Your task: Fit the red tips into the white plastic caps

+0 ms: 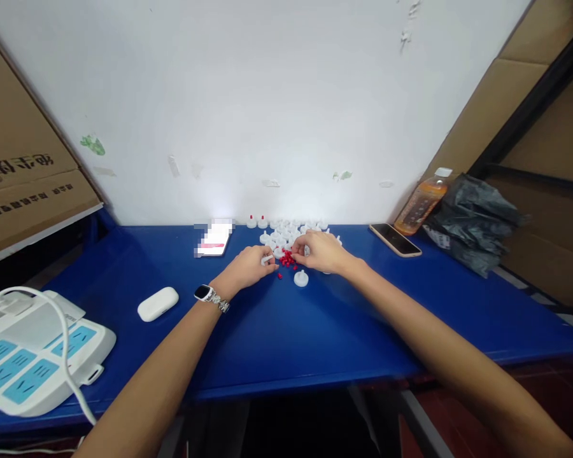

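Red tips (pixel 287 259), piled, on blue bench (pixel 315 343). Left of tips: left hand (pixel 249 267), grip clamped on white cap (pixel 267 259). Right of tips: right hand (pixel 323 252), at their edge; whether its grip meets, cannot tell. Step, apparently: selecting a tip. Next move likely calls for fine pinching.

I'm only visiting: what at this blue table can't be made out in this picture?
In the head view:
What the right hand grips, if anything: too small to tell.
White pieces: some partly hidden behind that hand.
Lit phone: screen blurred into blocks.
Power strip: cut by the picture's left edge.
Writing on the bottle: too small to read.
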